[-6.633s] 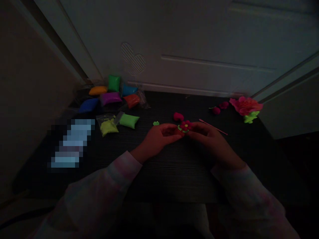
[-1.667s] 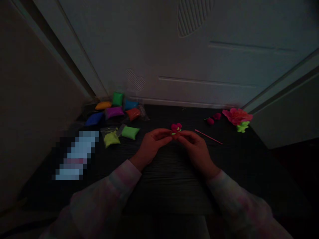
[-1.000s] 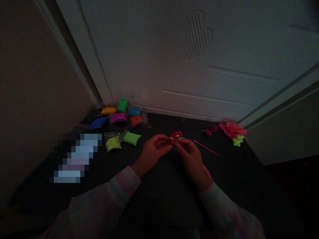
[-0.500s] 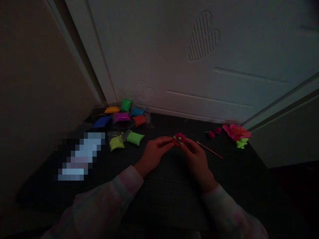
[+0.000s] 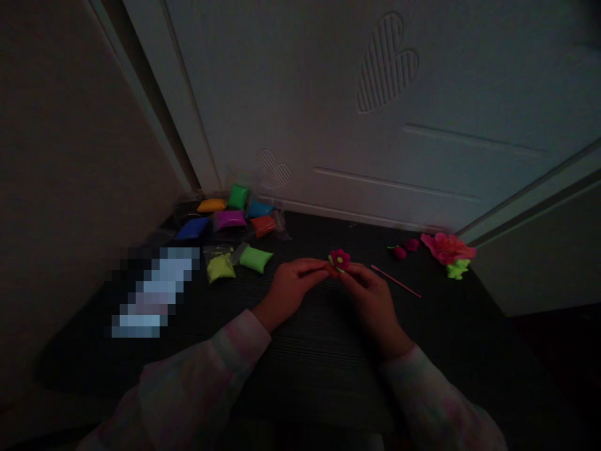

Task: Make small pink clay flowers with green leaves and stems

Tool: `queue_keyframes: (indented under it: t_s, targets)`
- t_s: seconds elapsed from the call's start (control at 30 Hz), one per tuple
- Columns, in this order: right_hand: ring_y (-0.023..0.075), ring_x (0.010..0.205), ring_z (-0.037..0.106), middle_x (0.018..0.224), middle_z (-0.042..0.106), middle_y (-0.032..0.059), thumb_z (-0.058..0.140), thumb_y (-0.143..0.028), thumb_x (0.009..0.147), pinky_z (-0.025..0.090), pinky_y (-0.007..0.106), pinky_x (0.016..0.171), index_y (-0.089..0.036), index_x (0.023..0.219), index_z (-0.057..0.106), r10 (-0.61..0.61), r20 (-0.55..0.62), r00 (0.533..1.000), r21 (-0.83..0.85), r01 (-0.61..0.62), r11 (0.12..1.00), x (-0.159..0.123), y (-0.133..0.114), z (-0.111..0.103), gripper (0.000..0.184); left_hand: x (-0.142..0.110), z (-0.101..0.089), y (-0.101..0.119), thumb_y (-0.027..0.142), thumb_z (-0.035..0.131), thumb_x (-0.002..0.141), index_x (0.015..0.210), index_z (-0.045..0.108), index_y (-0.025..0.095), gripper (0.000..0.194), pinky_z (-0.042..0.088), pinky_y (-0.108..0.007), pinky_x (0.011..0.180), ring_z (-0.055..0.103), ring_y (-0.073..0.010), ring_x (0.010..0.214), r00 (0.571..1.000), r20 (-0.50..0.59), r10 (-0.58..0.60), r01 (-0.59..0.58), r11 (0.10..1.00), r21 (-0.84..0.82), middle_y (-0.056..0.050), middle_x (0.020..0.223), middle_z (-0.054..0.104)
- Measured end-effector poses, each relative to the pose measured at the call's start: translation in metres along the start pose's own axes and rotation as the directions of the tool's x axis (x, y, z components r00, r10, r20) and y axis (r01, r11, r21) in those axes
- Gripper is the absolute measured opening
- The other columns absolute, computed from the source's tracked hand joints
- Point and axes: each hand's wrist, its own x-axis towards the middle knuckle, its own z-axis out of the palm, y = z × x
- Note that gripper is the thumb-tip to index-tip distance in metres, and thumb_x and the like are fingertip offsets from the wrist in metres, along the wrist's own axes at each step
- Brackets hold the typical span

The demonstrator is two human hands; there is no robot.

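Between my two hands, over the dark table, is a small clay flower (image 5: 340, 259) with deep pink petals, a yellow centre and light green strips at its edge. The fingertips of my left hand (image 5: 295, 285) pinch it from the left side. From the right, the thumb and fingers of my right hand (image 5: 370, 300) close on its other edge. My fingers partly hide its underside. Just right of my right hand lies a thin pink stick tool (image 5: 397, 281). Left of my left hand is a packet of light green clay (image 5: 255, 258).
Several clay packets lie at the back left, among them a yellow packet (image 5: 220, 266) and a purple packet (image 5: 230, 220). A blurred bright rectangle (image 5: 159, 291) is at the left. Clay cherries (image 5: 400, 252) and a large pink flower (image 5: 448, 248) lie at the back right, before a white panel (image 5: 300, 94).
Both hands keep hold of the flower, which has turned or tipped very slightly. The whole view has shifted a little; the things on the table lie as before.
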Motion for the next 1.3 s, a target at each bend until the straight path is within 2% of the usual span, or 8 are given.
queue_keyframes:
  t_s: [0.2, 0.37, 0.5, 0.73, 1.0, 1.2, 1.3]
  targets:
    - [0.0188, 0.09, 0.059, 0.092, 0.066, 0.0011, 0.065, -0.028, 0.067, 0.041, 0.037, 0.086, -0.024, 0.081, 0.066, 0.008, -0.026, 1.0, -0.022, -0.009, 1.0, 0.0009, 0.0009, 0.0005, 0.015, -0.0002, 0.0037, -0.002, 0.019, 0.061, 0.07, 0.078, 0.068, 0.018, 0.011, 0.044, -0.027, 0.08, 0.059, -0.0158, 0.083, 0.998, -0.063, 0.03, -0.025, 0.997, 0.07, -0.003, 0.087, 0.066]
    - [0.0185, 0.09, 0.06, 0.093, 0.067, 0.0005, 0.066, -0.027, 0.066, 0.042, 0.038, 0.086, -0.024, 0.081, 0.064, 0.058, -0.04, 0.998, 0.065, -0.055, 0.996, 0.0006, 0.0019, 0.0034, 0.015, 0.0, 0.0045, -0.0055, 0.019, 0.062, 0.069, 0.078, 0.067, 0.018, 0.01, 0.045, -0.027, 0.073, 0.059, -0.0145, 0.078, 0.988, -0.146, 0.041, -0.027, 0.994, 0.102, -0.003, 0.082, 0.064]
    - [0.0183, 0.09, 0.061, 0.091, 0.068, 0.0002, 0.067, -0.028, 0.065, 0.042, 0.037, 0.086, -0.023, 0.079, 0.064, 0.078, -0.04, 0.996, 0.066, -0.075, 0.995, 0.0002, -0.0009, 0.0047, 0.015, 0.0007, 0.0025, -0.0051, 0.019, 0.063, 0.068, 0.073, 0.067, 0.018, 0.007, 0.044, -0.025, 0.069, 0.057, -0.0139, 0.076, 0.99, -0.127, 0.057, -0.039, 0.99, 0.136, -0.002, 0.079, 0.061]
    - [0.0181, 0.087, 0.061, 0.089, 0.068, 0.0004, 0.066, -0.027, 0.065, 0.044, 0.036, 0.084, -0.023, 0.079, 0.065, 0.084, -0.043, 0.996, 0.031, -0.082, 0.996, 0.0006, -0.0044, 0.0046, 0.014, 0.0023, 0.0025, -0.0059, 0.02, 0.064, 0.066, 0.074, 0.065, 0.016, 0.009, 0.043, -0.026, 0.067, 0.057, -0.0153, 0.079, 0.994, -0.113, -0.012, 0.017, 0.999, 0.045, -0.003, 0.083, 0.061]
    - [0.0182, 0.09, 0.061, 0.09, 0.068, -0.0001, 0.065, -0.026, 0.067, 0.042, 0.036, 0.086, -0.024, 0.081, 0.066, 0.05, -0.015, 0.999, 0.04, -0.049, 0.998, 0.0001, -0.0014, 0.0025, 0.014, 0.0022, 0.0029, -0.0067, 0.02, 0.066, 0.063, 0.069, 0.065, 0.016, 0.008, 0.043, -0.025, 0.067, 0.056, -0.0137, 0.075, 0.993, -0.113, -0.018, 0.015, 0.999, -0.03, -0.002, 0.078, 0.059]
    - [0.0179, 0.09, 0.061, 0.093, 0.068, -0.0001, 0.065, -0.029, 0.067, 0.042, 0.037, 0.086, -0.025, 0.084, 0.064, 0.083, -0.005, 0.997, 0.146, -0.081, 0.986, 0.001, 0.0021, 0.0016, 0.018, 0.0032, 0.0009, -0.0059, 0.021, 0.067, 0.063, 0.082, 0.062, 0.016, 0.02, 0.044, -0.028, 0.073, 0.056, -0.016, 0.083, 0.997, -0.066, -0.049, 0.046, 0.997, -0.059, -0.004, 0.088, 0.061]
    - [0.0167, 0.084, 0.061, 0.088, 0.067, 0.0001, 0.066, -0.028, 0.066, 0.044, 0.035, 0.082, -0.024, 0.082, 0.064, 0.07, -0.008, 0.998, 0.104, -0.068, 0.992, -0.0003, 0.0001, 0.0038, 0.017, 0.0032, 0.0021, -0.0062, 0.021, 0.069, 0.06, 0.089, 0.061, 0.015, 0.031, 0.045, -0.03, 0.074, 0.057, -0.0167, 0.083, 0.996, -0.01, -0.084, 0.084, 0.995, -0.054, -0.005, 0.09, 0.061]
